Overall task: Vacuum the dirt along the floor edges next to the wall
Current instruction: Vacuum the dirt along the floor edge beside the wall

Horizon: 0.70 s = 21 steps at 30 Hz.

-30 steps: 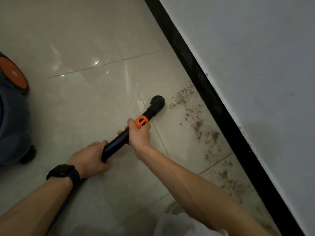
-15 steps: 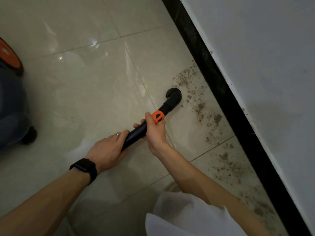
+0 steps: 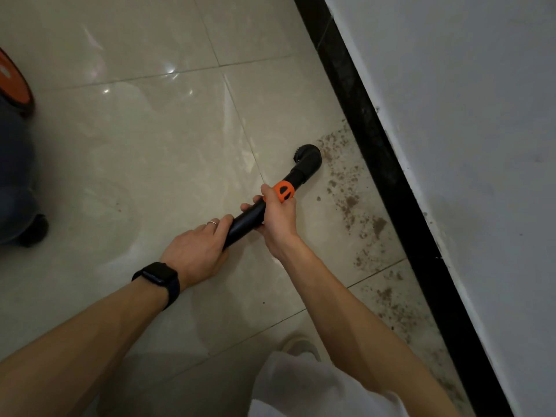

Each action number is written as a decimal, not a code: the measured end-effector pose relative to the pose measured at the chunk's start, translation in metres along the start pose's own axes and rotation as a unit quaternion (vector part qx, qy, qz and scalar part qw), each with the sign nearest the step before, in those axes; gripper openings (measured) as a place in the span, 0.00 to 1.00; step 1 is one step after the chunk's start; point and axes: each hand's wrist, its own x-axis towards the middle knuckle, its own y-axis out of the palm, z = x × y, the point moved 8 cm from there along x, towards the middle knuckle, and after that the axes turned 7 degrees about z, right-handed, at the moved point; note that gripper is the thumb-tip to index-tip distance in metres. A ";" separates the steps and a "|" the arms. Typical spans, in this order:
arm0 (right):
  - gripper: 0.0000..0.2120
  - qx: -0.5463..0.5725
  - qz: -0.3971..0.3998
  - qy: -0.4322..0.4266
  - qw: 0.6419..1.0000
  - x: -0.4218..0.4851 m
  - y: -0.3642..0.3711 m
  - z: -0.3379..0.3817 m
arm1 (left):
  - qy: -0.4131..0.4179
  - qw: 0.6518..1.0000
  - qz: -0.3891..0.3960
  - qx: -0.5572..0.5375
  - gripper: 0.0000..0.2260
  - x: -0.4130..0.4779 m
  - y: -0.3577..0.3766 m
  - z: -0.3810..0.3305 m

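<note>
Brown dirt (image 3: 350, 203) strews the tile along the black skirting (image 3: 376, 152), and the vacuum's brush nozzle (image 3: 308, 158) sits at the strip's far end. The right hand (image 3: 278, 219) grips the wand (image 3: 246, 221) near its orange collar (image 3: 284, 191), and the left hand (image 3: 195, 251) grips it just behind. Suction appears to be starting, so the next move is likely drawing the nozzle through the strip, tight against the skirting.

Open tile (image 3: 168, 152) leftward; baseboard (image 3: 388, 182) blocks the right.

Nozzle (image 3: 308, 159): nearer the baseboard (image 3: 376, 164) than a second ago; it stood clear of the dirt (image 3: 350, 203), now its head meets the specks' outer edge.
Right hand (image 3: 278, 219): carried toward the baseboard with the tube (image 3: 246, 224).
Left hand (image 3: 195, 254): followed toward the baseboard; the ribbed hose behind its wrist has gone from view.
Vacuum body (image 3: 15, 176): less of it shows, far from the baseboard.
</note>
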 end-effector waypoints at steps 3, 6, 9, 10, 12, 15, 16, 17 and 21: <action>0.22 0.005 -0.005 -0.004 1.000 0.005 -0.001 0.004 | -0.001 1.000 -0.004 0.020 0.23 0.007 -0.004 -0.001; 0.22 0.012 -0.007 -0.010 1.000 0.010 -0.002 0.008 | -0.005 1.000 -0.001 0.029 0.22 0.014 -0.009 -0.002; 0.21 0.015 -0.015 -0.014 1.000 0.013 -0.004 0.011 | -0.006 0.999 0.005 0.035 0.23 0.019 -0.011 -0.002; 0.21 0.014 -0.018 -0.015 1.000 0.014 -0.005 0.011 | -0.005 0.999 0.005 0.036 0.22 0.021 -0.012 -0.003; 0.21 0.012 -0.026 -0.015 0.999 0.017 -0.007 0.013 | -0.001 0.999 0.004 0.039 0.22 0.025 -0.013 -0.005; 0.21 0.010 -0.034 -0.018 0.999 0.022 -0.011 0.017 | 0.004 0.999 0.000 0.039 0.21 0.031 -0.016 -0.009; 0.21 0.010 -0.035 -0.019 0.999 0.023 -0.013 0.019 | 0.006 0.999 -0.001 0.041 0.21 0.033 -0.016 -0.011; 0.21 0.010 -0.035 -0.021 0.999 0.025 -0.014 0.020 | 0.008 0.999 -0.001 0.042 0.21 0.035 -0.017 -0.012; 0.18 0.010 -0.038 -0.028 0.999 0.031 -0.020 0.027 | 0.014 0.999 -0.002 0.048 0.22 0.046 -0.018 -0.017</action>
